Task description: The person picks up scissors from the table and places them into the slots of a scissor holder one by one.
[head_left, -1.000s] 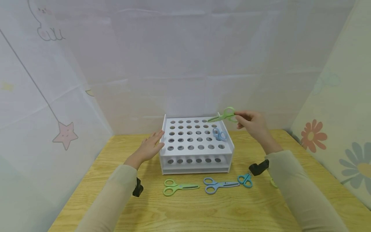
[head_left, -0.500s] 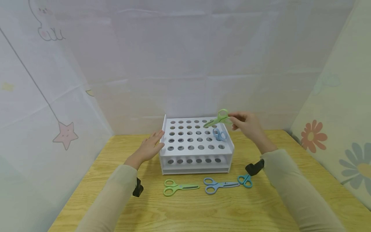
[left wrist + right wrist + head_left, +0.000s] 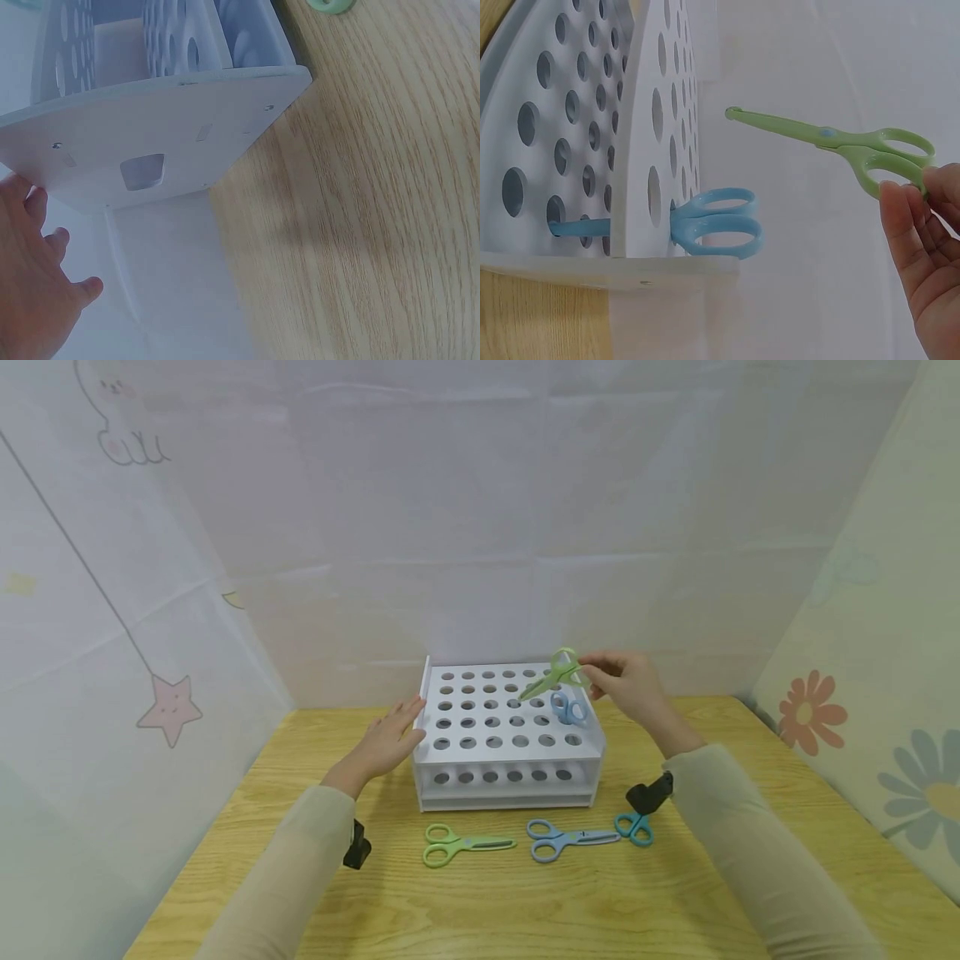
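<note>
A yellow wood table (image 3: 465,918) with visible grain fills the lower part of the head view. Behind its far edge hangs a pale, creased back sheet (image 3: 480,510). Along its left edge a whitish left sheet (image 3: 82,760) carries a pink star (image 3: 171,710) on a dark line (image 3: 67,531), with a line-drawn animal (image 3: 131,435) higher up. Beyond the right edge, a cream right sheet (image 3: 862,635) shows a red flower (image 3: 812,710) near the table's far right corner and a grey-blue flower (image 3: 937,793) further right. The light is soft and even.
</note>
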`<action>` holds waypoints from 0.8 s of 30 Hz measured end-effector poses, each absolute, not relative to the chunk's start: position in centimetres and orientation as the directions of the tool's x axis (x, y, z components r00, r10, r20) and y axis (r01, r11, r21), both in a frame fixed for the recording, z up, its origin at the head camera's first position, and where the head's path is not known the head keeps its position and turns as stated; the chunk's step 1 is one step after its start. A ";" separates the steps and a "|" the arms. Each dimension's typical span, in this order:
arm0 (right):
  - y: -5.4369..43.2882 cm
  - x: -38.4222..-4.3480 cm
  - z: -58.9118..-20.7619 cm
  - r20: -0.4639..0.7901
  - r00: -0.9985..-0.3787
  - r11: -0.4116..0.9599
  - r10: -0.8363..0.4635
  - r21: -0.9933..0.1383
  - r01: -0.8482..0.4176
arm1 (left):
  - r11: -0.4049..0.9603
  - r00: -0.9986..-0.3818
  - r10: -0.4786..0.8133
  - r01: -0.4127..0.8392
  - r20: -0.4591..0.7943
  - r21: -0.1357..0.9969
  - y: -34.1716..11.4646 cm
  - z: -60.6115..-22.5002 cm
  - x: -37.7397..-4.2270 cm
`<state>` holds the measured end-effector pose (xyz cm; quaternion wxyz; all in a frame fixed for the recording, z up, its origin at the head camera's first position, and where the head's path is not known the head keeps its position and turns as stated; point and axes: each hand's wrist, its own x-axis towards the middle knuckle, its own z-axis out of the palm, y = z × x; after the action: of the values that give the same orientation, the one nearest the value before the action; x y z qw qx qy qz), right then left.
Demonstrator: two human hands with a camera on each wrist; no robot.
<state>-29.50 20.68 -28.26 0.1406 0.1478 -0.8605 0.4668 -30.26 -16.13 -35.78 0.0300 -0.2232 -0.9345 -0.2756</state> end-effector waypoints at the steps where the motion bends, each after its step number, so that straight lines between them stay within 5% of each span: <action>1: 20.6 -29.5 -28.3 0.381 -0.916 0.516 -0.127 -0.763 -0.389 | 0.749 -0.898 0.402 0.434 0.179 0.500 -16.1 -35.8 -30.2; 24: 18.9 -30.4 -28.7 0.355 -0.916 0.505 -0.187 -0.765 -0.399 | 0.756 -0.900 0.401 0.432 0.172 0.493 -16.2 -35.8 -30.3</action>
<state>-30.37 18.94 -28.75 0.1136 0.1704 -0.8600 0.4673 -30.31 -16.16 -35.78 0.0280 -0.2223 -0.9365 -0.2697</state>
